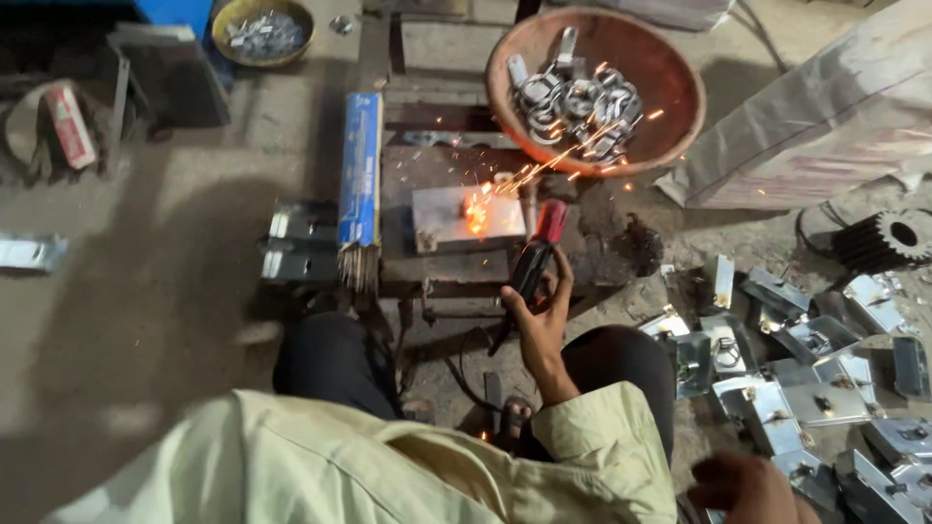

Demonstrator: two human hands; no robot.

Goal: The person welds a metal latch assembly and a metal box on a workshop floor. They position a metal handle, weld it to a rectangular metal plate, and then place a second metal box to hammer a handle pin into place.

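Electrode holder (537, 254) gripped in the left hand (540, 325) (fist closed round its handle), arcing on the metal plate (454, 215) atop the counter (602, 254); steady tip advised. Right hand (746, 487): grip indeterminate, near brackets (806, 388).

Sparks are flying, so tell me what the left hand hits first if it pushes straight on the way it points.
The left hand, gripping the welding holder, points forward. It would likely meet the right edge of the pale metal plate first, though depth is hard to judge.
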